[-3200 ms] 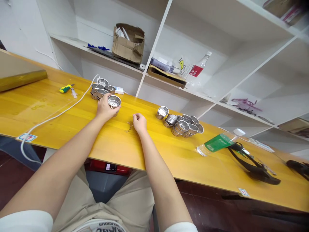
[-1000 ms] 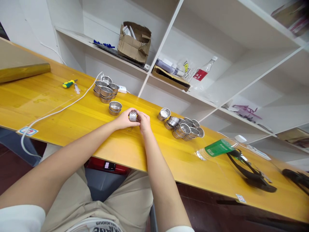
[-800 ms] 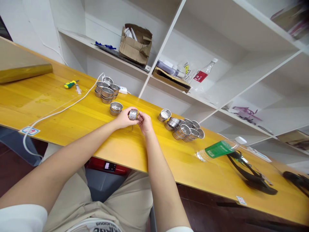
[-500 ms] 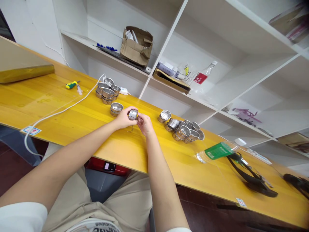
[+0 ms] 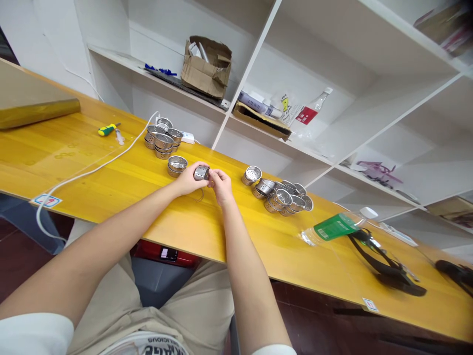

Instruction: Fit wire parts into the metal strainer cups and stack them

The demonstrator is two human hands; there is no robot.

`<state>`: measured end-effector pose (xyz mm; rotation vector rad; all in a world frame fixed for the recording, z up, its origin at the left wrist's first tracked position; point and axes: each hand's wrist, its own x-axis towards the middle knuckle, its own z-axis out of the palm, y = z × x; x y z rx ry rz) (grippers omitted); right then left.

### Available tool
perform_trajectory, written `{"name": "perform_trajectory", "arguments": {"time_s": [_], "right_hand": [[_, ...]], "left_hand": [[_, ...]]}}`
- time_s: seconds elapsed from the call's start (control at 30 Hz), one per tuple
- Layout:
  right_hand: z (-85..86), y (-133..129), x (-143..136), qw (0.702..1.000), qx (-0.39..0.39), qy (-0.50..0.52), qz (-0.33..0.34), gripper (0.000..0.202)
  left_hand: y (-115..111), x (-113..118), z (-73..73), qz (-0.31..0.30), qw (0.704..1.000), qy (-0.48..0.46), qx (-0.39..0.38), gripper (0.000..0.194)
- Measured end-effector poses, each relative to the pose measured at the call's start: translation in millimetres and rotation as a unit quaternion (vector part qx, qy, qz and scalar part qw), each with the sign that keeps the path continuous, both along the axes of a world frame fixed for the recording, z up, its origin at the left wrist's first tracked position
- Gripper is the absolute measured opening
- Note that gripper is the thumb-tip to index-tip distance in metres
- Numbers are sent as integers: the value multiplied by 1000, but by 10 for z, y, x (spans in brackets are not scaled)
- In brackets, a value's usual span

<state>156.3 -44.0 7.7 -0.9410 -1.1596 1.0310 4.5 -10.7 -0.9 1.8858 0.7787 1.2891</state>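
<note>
While the fingers of the left hand [image 5: 187, 181] are clamping a perforated metal cup [image 5: 201, 172], the right hand [image 5: 221, 188] is holding its thumb and fingertips close together at the cup's right end. Whether those fingertips are pinching its edge or merely touching it, I cannot tell. The cup is sitting between the two hands, over the yellow table [image 5: 162, 217], and is showing its holed side wall. On the tabletop nearer the person, just beside the hands, some thin curved wire [image 5: 200, 197] is lying.

Just left of the left hand, a small stack of cups [image 5: 177, 166] is standing apart from a larger left cluster of cups [image 5: 163, 141]. To the right of the right hand, another upright stack [image 5: 252, 175] is standing near a right cluster of cups [image 5: 283, 197], some of which are tilting.

Farther out, a green-labelled bottle [image 5: 335, 227] is lying on its side at the right, near a black strap [image 5: 386, 271]. Well to the left, a white cable [image 5: 94, 173] is running across the table, and a yellow-and-green screwdriver [image 5: 106, 130] is lying beyond it.
</note>
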Motion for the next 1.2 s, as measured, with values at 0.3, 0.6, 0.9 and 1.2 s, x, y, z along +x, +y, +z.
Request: {"name": "perform_trajectory", "arguments": {"time_s": [0.3,0.6,0.9,1.2], "right_hand": [[-72,36,-17,995,-15,-55,-86,40],[-93,44,-2,996,-42,-65,-45,46],[-41,43,4,995,-79,-36,-57,31],[-75,137,37,977,-135,34,-162,18]], "left_hand": [[82,14,-96,-63,990,-56,-114,43],[-66,-1,78,-76,953,-77,-282,34],[-35,5,94,-29,950,-93,-296,19],[-38,13,78,-28,945,-92,-312,19]]}}
